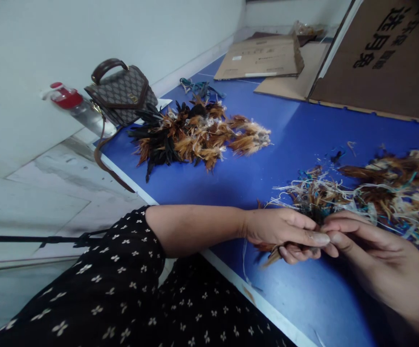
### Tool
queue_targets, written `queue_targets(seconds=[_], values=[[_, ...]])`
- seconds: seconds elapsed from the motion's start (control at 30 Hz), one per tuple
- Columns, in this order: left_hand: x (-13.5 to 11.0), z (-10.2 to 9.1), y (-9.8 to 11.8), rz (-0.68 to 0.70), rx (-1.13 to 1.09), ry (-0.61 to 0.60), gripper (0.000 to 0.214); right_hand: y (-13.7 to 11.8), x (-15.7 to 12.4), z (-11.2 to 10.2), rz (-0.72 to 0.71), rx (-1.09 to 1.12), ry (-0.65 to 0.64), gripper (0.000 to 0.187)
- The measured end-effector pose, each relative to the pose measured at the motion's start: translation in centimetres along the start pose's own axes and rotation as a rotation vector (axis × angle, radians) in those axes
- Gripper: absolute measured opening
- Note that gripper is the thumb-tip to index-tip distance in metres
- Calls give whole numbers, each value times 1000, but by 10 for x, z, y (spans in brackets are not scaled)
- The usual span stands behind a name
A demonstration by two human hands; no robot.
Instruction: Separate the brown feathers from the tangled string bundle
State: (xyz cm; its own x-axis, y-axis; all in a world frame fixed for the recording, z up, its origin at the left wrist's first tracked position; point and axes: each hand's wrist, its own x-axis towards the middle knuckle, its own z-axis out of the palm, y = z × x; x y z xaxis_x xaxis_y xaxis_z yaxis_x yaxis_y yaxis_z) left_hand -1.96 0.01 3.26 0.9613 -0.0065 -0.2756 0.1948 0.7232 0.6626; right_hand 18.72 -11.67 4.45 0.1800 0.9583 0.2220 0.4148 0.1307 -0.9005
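Observation:
My left hand [285, 231] is closed around a small bunch of brown feathers [270, 254], whose tips stick out below its fingers. My right hand [368, 250] meets it from the right, thumb and fingers pinched at the same bunch. Both hands hover over the near part of the blue table [289, 130]. Just behind them lies a tangled heap of feathers and pale strings [375, 193].
A sorted pile of brown and black feathers [198, 135] lies further back. A patterned handbag [121, 94] and a bottle with a red cap [68, 101] sit at the table's left end. Flat cardboard [263, 58] and a large box [386, 62] cover the far side.

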Motion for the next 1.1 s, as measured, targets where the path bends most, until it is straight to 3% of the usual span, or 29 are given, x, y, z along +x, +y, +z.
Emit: queue_targets(seconds=[0.17, 0.3, 0.47, 0.67, 0.8, 0.93, 1.1], values=[[-2, 5, 2, -37, 14, 72, 33, 6, -4, 3, -26, -105, 49, 25], [-4, 3, 1, 39, -29, 52, 36, 14, -9, 1, 17, -181, 115, 33], [5, -9, -5, 113, -7, 91, 26, 9, -9, 1, -70, -143, -18, 32], [15, -22, -6, 47, 38, 23, 22, 1, -6, 5, -149, -121, -118, 45], [9, -17, -2, 82, 27, -6, 25, 1, -6, 4, -156, -141, -82, 33], [-3, -9, 5, -19, 44, -75, 34, -4, -5, 3, -132, -84, -85, 34], [-12, -4, 5, -71, 40, -105, 43, -9, -4, 6, -77, 12, -69, 15]])
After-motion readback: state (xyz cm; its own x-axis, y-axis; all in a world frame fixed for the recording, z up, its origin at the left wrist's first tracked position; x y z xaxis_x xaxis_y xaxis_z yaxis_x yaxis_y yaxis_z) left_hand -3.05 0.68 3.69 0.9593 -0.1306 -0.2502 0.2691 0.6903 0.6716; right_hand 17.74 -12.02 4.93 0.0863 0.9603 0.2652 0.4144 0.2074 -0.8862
